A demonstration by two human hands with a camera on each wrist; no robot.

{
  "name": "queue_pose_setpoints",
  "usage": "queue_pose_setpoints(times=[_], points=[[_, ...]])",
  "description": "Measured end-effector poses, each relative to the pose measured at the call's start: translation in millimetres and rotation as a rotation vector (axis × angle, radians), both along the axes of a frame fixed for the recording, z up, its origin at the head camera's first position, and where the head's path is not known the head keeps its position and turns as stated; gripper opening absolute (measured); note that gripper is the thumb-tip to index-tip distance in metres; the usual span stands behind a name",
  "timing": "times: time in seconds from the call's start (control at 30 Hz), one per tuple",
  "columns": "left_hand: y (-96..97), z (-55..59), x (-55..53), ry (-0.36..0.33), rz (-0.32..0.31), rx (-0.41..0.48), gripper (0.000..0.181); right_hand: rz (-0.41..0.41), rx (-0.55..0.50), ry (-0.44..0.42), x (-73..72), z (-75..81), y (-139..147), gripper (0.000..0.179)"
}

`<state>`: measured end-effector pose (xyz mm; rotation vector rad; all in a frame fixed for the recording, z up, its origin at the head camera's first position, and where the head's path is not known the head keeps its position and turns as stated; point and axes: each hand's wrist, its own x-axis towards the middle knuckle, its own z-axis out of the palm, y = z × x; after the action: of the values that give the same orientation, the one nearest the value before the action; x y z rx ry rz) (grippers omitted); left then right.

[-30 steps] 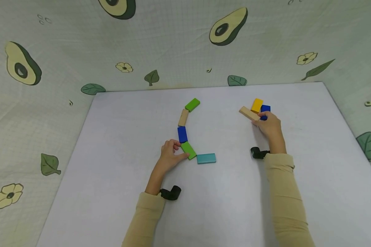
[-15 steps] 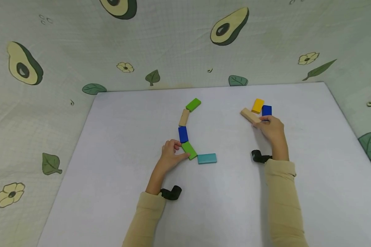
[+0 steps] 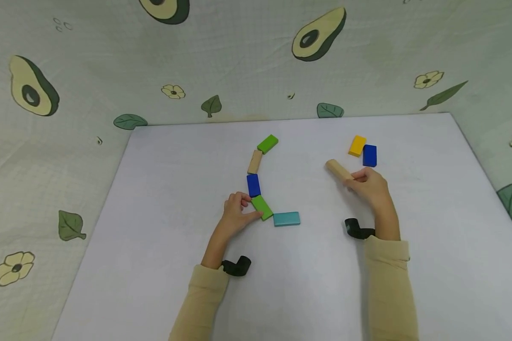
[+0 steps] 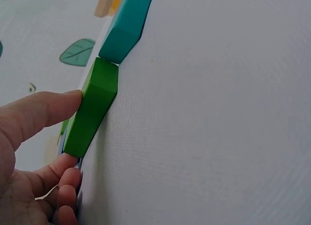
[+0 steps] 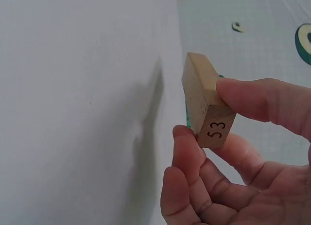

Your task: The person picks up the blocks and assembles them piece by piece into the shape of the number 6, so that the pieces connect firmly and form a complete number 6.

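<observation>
My left hand (image 3: 234, 214) pinches a green wooden block (image 3: 262, 207) lying on the white table, thumb at one end and fingertips at the other. That block sits in a curved row: a teal block (image 3: 287, 219) at its near end, then a blue block (image 3: 253, 185), a natural wood block (image 3: 254, 162) and another green block (image 3: 268, 144) going away. To the right, my right hand (image 3: 371, 189) holds a plain wooden block (image 3: 339, 169) between thumb and fingers. In the right wrist view this wooden block (image 5: 204, 98) is raised off the table and shows the number 53 on its end.
A yellow block (image 3: 357, 146) and a dark blue block (image 3: 370, 156) lie close together at the back right, beyond my right hand. Behind the table (image 3: 175, 156) hangs a cloth (image 3: 247, 57) printed with avocados and leaves. Black wrist cameras sit on both wrists.
My right hand has drawn the plain wooden block toward me, away from the yellow and blue blocks. My left hand stays on the green block.
</observation>
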<state>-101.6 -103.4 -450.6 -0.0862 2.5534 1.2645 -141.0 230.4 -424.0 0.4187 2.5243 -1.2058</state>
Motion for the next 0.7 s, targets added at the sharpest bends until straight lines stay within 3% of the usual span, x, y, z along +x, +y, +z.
queue_pose_setpoints(times=[0.7], points=[[0.4, -0.5, -1.0, -0.004, 0.004, 0.011, 0.044, 0.276, -0.067, -0.040, 14.0, 8.3, -24.6, 0.041]])
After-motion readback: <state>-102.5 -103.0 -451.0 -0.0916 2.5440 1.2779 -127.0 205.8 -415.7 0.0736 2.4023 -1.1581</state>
